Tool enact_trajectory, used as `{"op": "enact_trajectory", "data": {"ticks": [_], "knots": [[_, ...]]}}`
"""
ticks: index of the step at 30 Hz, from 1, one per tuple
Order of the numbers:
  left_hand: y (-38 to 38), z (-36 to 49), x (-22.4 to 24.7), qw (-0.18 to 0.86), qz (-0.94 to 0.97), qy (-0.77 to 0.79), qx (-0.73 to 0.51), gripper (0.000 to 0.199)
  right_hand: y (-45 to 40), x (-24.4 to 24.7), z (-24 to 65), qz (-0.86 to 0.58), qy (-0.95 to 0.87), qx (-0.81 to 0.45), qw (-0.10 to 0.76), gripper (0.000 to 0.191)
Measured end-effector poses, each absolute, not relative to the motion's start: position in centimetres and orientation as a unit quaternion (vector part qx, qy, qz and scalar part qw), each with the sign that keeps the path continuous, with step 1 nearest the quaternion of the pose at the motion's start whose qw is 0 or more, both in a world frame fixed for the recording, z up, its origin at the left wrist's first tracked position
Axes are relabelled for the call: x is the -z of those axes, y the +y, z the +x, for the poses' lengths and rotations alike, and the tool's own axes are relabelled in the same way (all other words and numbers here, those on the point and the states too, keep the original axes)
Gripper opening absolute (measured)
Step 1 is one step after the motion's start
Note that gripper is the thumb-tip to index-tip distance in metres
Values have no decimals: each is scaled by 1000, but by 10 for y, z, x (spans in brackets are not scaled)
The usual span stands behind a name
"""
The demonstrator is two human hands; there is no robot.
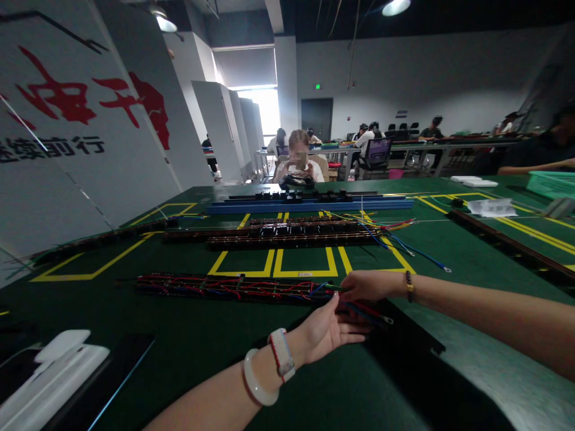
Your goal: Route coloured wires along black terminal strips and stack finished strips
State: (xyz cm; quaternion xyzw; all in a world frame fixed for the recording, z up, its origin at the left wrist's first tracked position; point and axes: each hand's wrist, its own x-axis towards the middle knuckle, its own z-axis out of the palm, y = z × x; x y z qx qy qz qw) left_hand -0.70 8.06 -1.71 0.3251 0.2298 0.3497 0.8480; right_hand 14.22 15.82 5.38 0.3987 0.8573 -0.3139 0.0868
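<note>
A long dark rail assembly [224, 287] with red and blue wires along it lies across the table in front of me. My left hand [326, 332] is at its right end, palm turned partly up, fingers stretched out beside the loose wires [366, 309]. My right hand [372, 285] comes in from the right, its fingers curled closed on the wires at the same end; the fingertips are partly hidden. Red and blue wires run out past both hands to a ring terminal [388, 320]. A flat black strip [415, 329] lies beneath and right of them.
More wired rails [291, 236] lie farther back, before a blue bar [309, 206]. Another rail [512, 242] runs along the right. White objects [63, 371] and a dark flat panel [117, 377] sit at the near left. A person [299, 164] sits across the table.
</note>
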Motion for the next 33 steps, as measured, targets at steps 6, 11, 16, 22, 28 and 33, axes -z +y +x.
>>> {"op": "enact_trajectory", "data": {"ticks": [6, 11, 16, 22, 28, 33], "knots": [[82, -5, 21, 838, 314, 241, -376, 44, 128, -54, 138, 398, 908, 128, 24, 23], [84, -2, 17, 828, 298, 257, -399, 31, 121, -48, 134, 445, 895, 19, 24, 25], [83, -3, 17, 825, 294, 262, -406, 27, 120, -43, 134, 442, 896, -44, 16, 22], [83, -3, 22, 821, 304, 250, -414, 27, 117, -28, 138, 387, 915, -114, 18, 20], [81, -2, 17, 824, 282, 261, -417, 29, 110, -20, 134, 383, 908, -171, -17, 24], [81, -2, 16, 828, 246, 261, -431, 26, 109, -8, 138, 347, 916, -192, -50, 40]]}}
